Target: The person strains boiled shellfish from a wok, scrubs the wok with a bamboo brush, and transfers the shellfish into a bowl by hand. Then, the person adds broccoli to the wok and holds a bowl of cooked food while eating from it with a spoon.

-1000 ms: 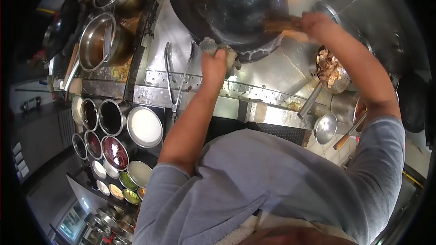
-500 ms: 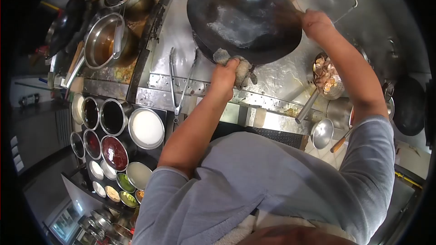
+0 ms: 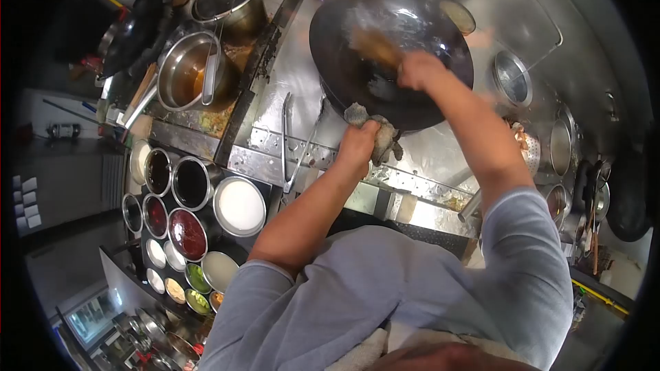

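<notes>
A large dark wok (image 3: 344,89) stands tilted on the steel range, with wet, shiny patches inside. My left hand (image 3: 357,148) is closed round a grey, worn cloth (image 3: 383,143) pressed against the near rim of the wok. Inside the wok, my right hand (image 3: 421,72) is closed on a brown wok brush (image 3: 377,48), smeared by motion. The far end of the brush meets the wok's inner wall, though blur hides its exact shape.
Metal tongs (image 3: 286,144) lie left of the wok. A perforated ladle with food (image 3: 529,151) is partly behind my right forearm. Pots (image 3: 182,72) stand at left, above several sauce containers (image 3: 239,205). A strainer (image 3: 512,81) sits at right, below a thin tap pipe (image 3: 550,20).
My right hand has moved left from the wok's right rim into its middle with the brush. My left hand still holds the cloth at the rim. The whole view has shifted.
</notes>
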Motion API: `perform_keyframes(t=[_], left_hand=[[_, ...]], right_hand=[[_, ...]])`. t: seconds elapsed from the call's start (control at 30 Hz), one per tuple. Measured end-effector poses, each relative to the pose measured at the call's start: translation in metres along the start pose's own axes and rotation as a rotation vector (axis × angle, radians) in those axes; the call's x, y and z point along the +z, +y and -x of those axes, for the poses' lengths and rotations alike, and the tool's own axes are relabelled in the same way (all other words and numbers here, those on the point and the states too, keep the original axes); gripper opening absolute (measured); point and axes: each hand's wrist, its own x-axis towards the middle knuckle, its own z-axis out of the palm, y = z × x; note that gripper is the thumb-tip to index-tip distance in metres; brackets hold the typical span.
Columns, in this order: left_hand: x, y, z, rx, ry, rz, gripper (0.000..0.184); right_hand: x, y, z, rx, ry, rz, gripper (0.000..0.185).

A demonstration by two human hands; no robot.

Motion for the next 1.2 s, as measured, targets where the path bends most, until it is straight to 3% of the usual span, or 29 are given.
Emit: perform_keyframes(t=[0.1,0.2,0.27,0.3,0.37,0.43,0.53,0.63,0.7,0.77,0.83,0.9,0.97,1.03,1.1,1.2], left_hand=[[-0.008,-0.01,-0.014,0.09,0.029,-0.018,0.024],[0.001,0.007,0.001,0.034,0.073,-0.022,0.024],[-0.003,0.005,-0.002,-0.054,0.031,0.039,0.024],[-0.002,0.004,-0.002,-0.096,0.004,0.071,0.024],[0.003,0.017,0.007,-0.117,0.035,0.018,0.023],[0.006,0.02,0.011,-0.11,0.041,0.004,0.023],[0.004,0.017,0.009,-0.079,0.019,0.037,0.023],[0.003,0.023,0.012,-0.082,0.017,0.064,0.023],[-0.004,0.015,0.002,-0.104,0.011,0.057,0.023],[-0.006,0.016,0.001,-0.107,-0.007,0.047,0.024],[-0.008,0.02,0.0,-0.109,-0.01,-0.002,0.026],[-0.012,0.024,-0.001,-0.112,0.009,-0.08,0.028],[-0.013,0.024,-0.004,-0.095,0.007,-0.087,0.029],[-0.013,0.024,-0.005,-0.085,-0.006,-0.079,0.03],[-0.015,0.024,-0.005,-0.076,-0.017,-0.044,0.031],[-0.014,0.03,-0.002,-0.117,-0.017,-0.041,0.031]], right_hand=[[-0.004,-0.005,0.085,-0.079,-0.096,-0.106,0.058],[-0.011,0.068,0.091,-0.034,-0.255,0.112,0.039],[-0.025,0.093,0.034,0.102,-0.216,0.224,0.026],[-0.028,0.084,0.011,0.203,-0.064,0.196,0.021],[-0.003,0.048,-0.028,0.166,0.231,0.0,0.024],[0.019,-0.008,-0.03,0.191,0.111,-0.024,0.035],[0.003,-0.039,0.049,0.08,-0.158,-0.156,0.061],[-0.04,0.014,0.107,0.0,-0.337,-0.051,0.063],[-0.019,0.103,0.065,-0.019,-0.406,0.204,0.048],[-0.057,0.085,0.029,0.138,-0.271,0.387,0.033],[-0.038,0.067,-0.029,0.132,0.065,0.216,0.028],[0.003,0.037,-0.033,-0.092,0.162,-0.161,0.03],[0.015,-0.02,-0.003,0.041,-0.007,-0.04,0.047],[-0.008,-0.032,0.063,-0.042,-0.114,-0.173,0.067],[-0.006,0.025,0.098,-0.177,-0.203,-0.168,0.079],[-0.056,0.09,0.067,0.082,-0.486,0.134,0.056]])
